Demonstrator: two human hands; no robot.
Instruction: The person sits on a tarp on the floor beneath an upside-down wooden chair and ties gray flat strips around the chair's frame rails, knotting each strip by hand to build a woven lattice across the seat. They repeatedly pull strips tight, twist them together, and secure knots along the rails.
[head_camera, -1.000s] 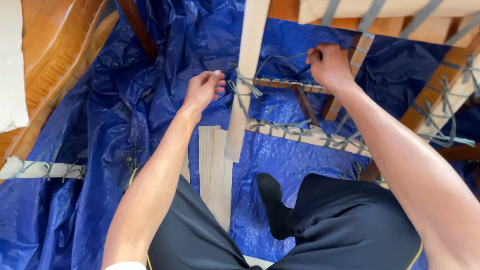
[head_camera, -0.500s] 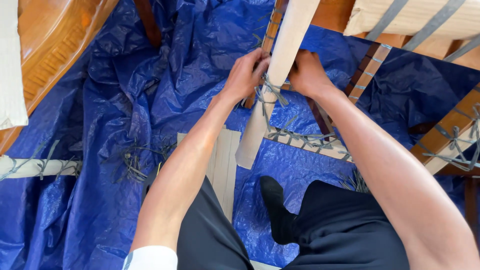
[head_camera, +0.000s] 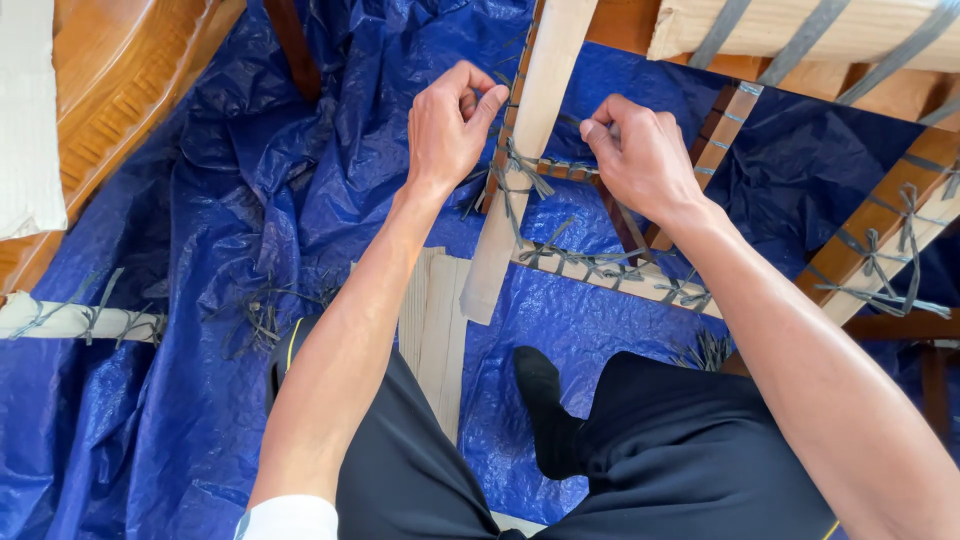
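**A:** Head view, looking straight down: the pale wooden slat (head_camera: 527, 150) runs from the far edge toward the seated person, tilted a little so its near end sits left of its far end. Its long axis passes right between the 2 hands.

**B:** And the dark cord (head_camera: 522, 180)?

**A:** Wrapped round the slat where it crosses the brown wooden frame (head_camera: 860, 240), about level with both wrists. The left hand (head_camera: 447, 125) is on the slat's left side, thumb and fingers pinched together on a strand at the slat's edge. The right hand (head_camera: 640, 160) is on the right side, fingers closed on another strand that leads left to the same wrap.

**B:** Which one is nearer the knot?

**A:** The left hand, I'd say; its fingertips almost touch the slat just above the wrap. The right hand is a bit further off, with a length of cord stretched between it and the slat. So the binding lies to the right of the left grip and to the left of the right grip.

**B:** What's under it all?

**A:** A crumpled blue tarp (head_camera: 200, 330) on the floor. A 2nd pair of flat slats (head_camera: 435, 320) lies near the person's left thigh, and a cord-wrapped pole (head_camera: 70, 322) is at the left.
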